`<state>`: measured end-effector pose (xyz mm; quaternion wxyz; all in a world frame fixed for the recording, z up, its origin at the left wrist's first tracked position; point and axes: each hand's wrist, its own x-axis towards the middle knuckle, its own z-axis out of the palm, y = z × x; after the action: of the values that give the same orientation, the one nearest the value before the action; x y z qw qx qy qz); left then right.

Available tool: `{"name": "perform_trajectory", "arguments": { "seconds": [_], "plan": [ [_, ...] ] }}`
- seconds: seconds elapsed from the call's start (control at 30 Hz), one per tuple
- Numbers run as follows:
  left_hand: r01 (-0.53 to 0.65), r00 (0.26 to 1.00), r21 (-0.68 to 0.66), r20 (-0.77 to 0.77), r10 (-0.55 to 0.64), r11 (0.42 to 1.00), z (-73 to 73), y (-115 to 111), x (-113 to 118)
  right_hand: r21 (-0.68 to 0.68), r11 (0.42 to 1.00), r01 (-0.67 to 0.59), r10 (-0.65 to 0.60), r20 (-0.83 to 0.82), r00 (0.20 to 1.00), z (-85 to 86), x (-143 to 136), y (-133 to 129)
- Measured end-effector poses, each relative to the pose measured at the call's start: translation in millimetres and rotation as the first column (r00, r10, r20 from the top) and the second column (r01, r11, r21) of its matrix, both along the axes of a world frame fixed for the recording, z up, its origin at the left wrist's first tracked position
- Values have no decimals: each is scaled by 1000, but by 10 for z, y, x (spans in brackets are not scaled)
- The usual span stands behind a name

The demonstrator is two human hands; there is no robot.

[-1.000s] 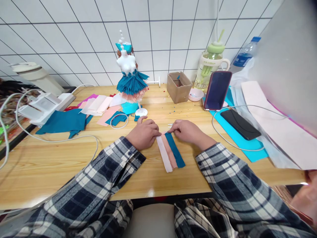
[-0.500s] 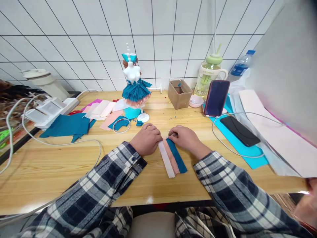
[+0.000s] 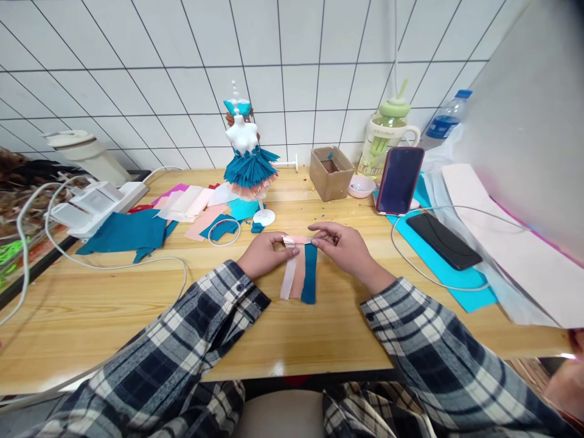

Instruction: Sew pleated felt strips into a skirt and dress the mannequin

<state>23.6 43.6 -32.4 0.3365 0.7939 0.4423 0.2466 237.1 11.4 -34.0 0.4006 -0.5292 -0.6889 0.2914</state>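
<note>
Head camera: my left fingers pinch the layered strips at eleven o'clock, my right fingers at one, seemingly so they lie side by side toward six.

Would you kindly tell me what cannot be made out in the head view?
All head view:
Anything inside the right hand: its fingers hide it.
Floor of the brown box: near wall hides it.
Wording on the blue label: too small.
Bits in the pink bowl: too small.

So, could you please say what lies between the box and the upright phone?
In the head view, a pink bowl sits between the box and the phone.
</note>
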Motion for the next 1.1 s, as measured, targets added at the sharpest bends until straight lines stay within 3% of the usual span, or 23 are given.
{"name": "perform_trajectory", "arguments": {
  "seconds": [0.07,0.17,0.27,0.33,0.37,0.43,0.53,0.6,0.67,0.73,0.77,0.8,0.93,1.03,1.1],
  "plan": [
    [-16,998,189,-52,26,982,5,8,-9,-17,1000,-8,8,37,999,3,-2,4],
    [-22,988,471,-122,90,882,34,19,-52,49,998,-29,25,80,996,9,-12,-8],
    [-47,978,614,-130,160,788,105,8,-112,235,972,-29,14,63,998,44,-29,-64],
    [-86,974,666,-100,204,741,160,-9,-135,345,938,43,-59,35,998,74,-43,-111],
    [-92,976,667,-85,199,739,180,-17,-138,382,920,90,-100,8,995,84,-49,-131],
    [-59,992,604,-54,114,795,188,-19,-127,406,902,144,-125,-71,990,91,-61,-151],
    [104,995,405,-42,-95,909,114,25,-103,354,930,98,-20,-217,976,72,-71,-138],
    [137,990,367,-81,-115,920,46,87,-113,341,937,72,21,-262,965,57,-67,-119],
    [1,992,487,-107,59,874,2,157,-152,368,929,41,30,-185,982,44,-55,-103],
    [-184,948,629,-89,305,756,-3,212,-207,398,916,-44,47,3,999,21,-38,-84],
    [-214,923,665,-103,372,715,5,225,-231,394,913,-107,67,113,991,1,-29,-69],
    [-192,911,677,-147,386,711,17,225,-248,374,911,-172,94,218,971,-23,-20,-51],
    [23,925,615,-312,217,788,73,78,-195,171,926,-337,216,493,843,-137,29,32],
    [171,948,522,-318,5,836,106,-98,-87,87,935,-343,245,540,805,-176,67,62],
    [293,917,404,-375,-135,867,112,-177,-39,67,938,-339,253,537,805,-175,82,61]
  ]
}}
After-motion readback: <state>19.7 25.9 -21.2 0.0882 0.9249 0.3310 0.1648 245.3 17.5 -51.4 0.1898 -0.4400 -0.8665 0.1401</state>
